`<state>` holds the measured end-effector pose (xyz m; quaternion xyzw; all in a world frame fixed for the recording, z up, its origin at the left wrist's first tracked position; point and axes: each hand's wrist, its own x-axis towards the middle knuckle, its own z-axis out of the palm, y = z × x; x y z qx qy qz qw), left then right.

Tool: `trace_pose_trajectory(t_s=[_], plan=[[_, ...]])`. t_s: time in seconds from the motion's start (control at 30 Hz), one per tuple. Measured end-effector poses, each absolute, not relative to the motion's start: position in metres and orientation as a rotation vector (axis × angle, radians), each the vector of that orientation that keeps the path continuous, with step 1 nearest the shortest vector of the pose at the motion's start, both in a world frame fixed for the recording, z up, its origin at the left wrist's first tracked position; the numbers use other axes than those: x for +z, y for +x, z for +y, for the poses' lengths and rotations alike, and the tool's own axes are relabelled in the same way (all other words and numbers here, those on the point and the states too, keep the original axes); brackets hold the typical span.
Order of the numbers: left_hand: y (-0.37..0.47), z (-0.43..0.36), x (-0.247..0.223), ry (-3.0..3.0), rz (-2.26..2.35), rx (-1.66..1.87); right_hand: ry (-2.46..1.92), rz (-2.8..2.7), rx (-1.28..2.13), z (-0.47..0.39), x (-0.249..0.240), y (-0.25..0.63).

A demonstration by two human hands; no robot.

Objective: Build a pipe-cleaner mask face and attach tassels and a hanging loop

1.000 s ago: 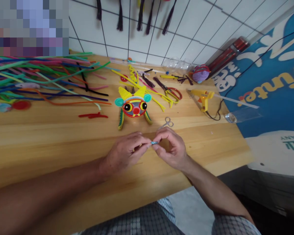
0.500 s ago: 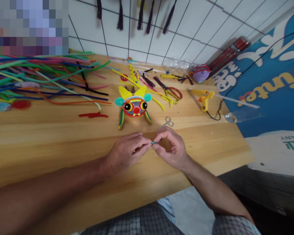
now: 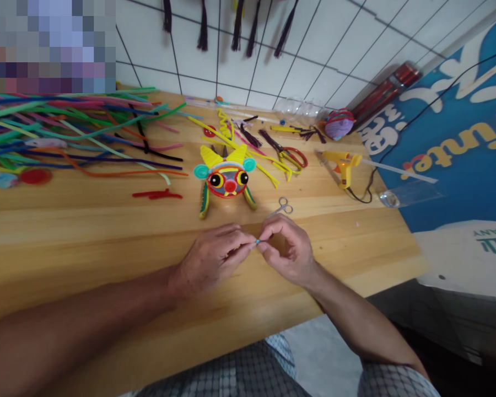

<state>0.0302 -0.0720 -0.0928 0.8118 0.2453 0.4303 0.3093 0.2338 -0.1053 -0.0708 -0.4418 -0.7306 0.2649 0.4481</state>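
Between the fingertips of my two hands is a tiny blue piece [image 3: 258, 241], mostly covered by the fingers. My left hand [image 3: 215, 256] pinches it from one side, and my right hand [image 3: 287, 248] holds its other side between thumb and forefinger. Just beyond the hands stands a colourful horned figure [image 3: 230, 182] with a red and yellow face, round black eyes and green-yellow legs. Small grey scissors [image 3: 285, 206] lie right behind my right hand.
Many fuzzy stems [image 3: 78, 132] spread over the back left, with red pieces [image 3: 157, 194] nearer. Behind the figure are yellow stems [image 3: 268, 165] and red-handled scissors [image 3: 294, 158]. A yellow glue gun [image 3: 344, 165], a yarn ball [image 3: 339, 124] and a clear cup [image 3: 391, 198] occupy the right.
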Motion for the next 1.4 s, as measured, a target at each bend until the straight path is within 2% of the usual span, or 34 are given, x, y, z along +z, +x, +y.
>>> trace_pose_trajectory(t_s=[1.4], plan=[[0.0297, -0.0723, -0.0915, 2.144, 0.649, 1.09, -1.107, -1.866, 0.7, -0.1062, -0.0714, 0.2348]])
